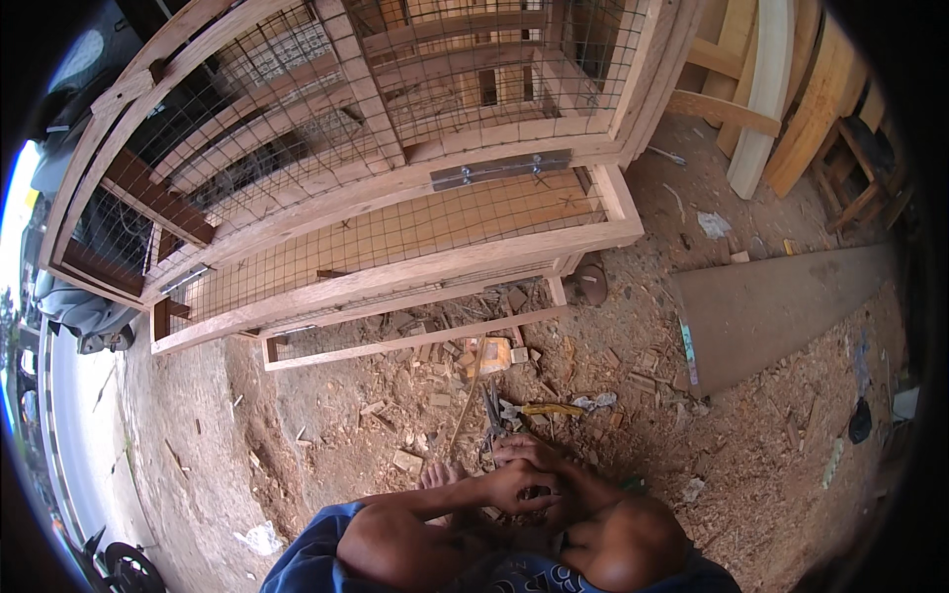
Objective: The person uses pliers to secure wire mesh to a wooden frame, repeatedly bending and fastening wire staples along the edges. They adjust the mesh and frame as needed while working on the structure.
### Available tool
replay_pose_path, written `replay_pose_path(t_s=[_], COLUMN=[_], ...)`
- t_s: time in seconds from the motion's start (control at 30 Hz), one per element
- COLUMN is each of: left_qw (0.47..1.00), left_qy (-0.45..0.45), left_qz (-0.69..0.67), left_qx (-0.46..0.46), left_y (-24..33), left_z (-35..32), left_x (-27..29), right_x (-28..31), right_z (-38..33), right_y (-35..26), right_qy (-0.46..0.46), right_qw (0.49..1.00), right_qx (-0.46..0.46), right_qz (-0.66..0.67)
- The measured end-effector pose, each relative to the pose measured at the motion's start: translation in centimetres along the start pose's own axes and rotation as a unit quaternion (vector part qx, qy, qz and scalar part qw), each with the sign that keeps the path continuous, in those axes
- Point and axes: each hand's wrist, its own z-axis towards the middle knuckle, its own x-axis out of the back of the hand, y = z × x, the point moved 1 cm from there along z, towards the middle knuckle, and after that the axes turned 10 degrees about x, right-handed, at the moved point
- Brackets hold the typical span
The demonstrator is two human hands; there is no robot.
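I am crouching, bare feet on the ground, both hands close together between my knees. My right hand (530, 452) is closed at the handles of a dark pair of pliers (492, 407), its jaws pointing away from me. Just nearer, my left hand (520, 486) has its fingers curled beside my right wrist; whatever it may hold is hidden. Beyond the hands stands a large wooden frame cage (395, 262) covered with wire mesh. A metal hinge plate (502, 170) is fixed on its rail, and a narrow wooden frame (415, 348) juts out low at the front.
Wood offcuts and shavings litter the dirt. A yellow-handled tool (552, 408) and an orange-white packet (488, 355) lie ahead. To the right are a flat brown board (781, 306) and leaning planks (766, 99). A road (87, 425) and a wheel (130, 568) show at left.
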Motion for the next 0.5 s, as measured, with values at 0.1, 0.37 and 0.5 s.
replay_pose_path(t_s=[0.1,0.37,0.5], left_qw=[1.0,1.0,1.0], left_qy=[-0.009,0.012,0.003], left_qz=[0.0,0.005,0.013], left_qx=[0.014,-0.011,-0.007], left_y=[0.2,0.4,0.4], left_z=[-0.1,-0.1,-0.1], left_x=[0.1,0.1,0.3], right_x=[0.0,-0.6,-0.3], right_z=[0.0,-0.2,-0.2], right_y=[-0.1,-0.9,-1.1], right_qy=[-0.007,0.017,0.051], right_qw=[0.998,0.999,0.993], right_qx=[0.05,0.0,-0.008], right_qz=[-0.046,-0.03,-0.103])
